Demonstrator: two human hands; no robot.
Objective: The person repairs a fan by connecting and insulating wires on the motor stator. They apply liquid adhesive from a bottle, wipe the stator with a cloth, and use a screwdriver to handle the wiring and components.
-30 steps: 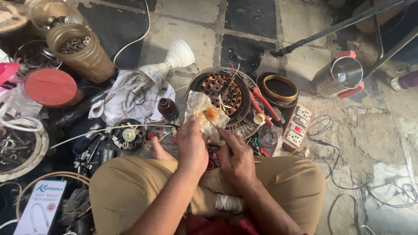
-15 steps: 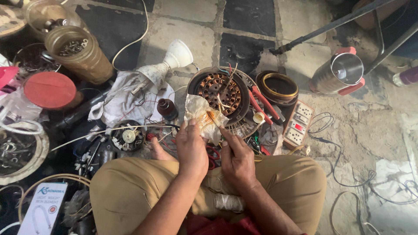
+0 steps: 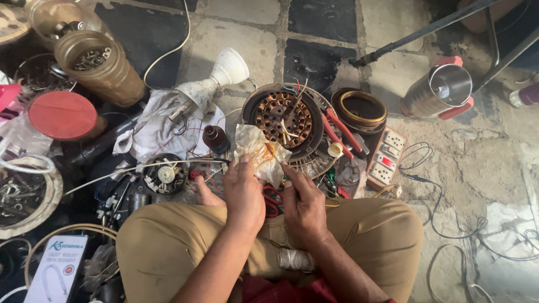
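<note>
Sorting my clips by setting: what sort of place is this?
Probably an informal electrical repair spot on a stone floor: a copper-wound motor stator, a switch board and a jar of screws surround the seated person.

Crumpled white plastic bag [image 3: 259, 150] with orange streaks, copper-brown motor windings [image 3: 282, 118], red jar lid [image 3: 62, 115], khaki trousers [image 3: 168, 241]

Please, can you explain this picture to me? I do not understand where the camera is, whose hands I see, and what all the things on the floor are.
The camera sits on a person's head and looks down, so you see their own knees and hands. The left hand and right hand hold a crumpled clear plastic wrapper with thin copper wire in it. On the stone floor lie repair parts: a round motor winding with copper coils, red-handled pliers, a white switch board, a steel flask, a red-lidded jar and a white lamp holder.
</note>
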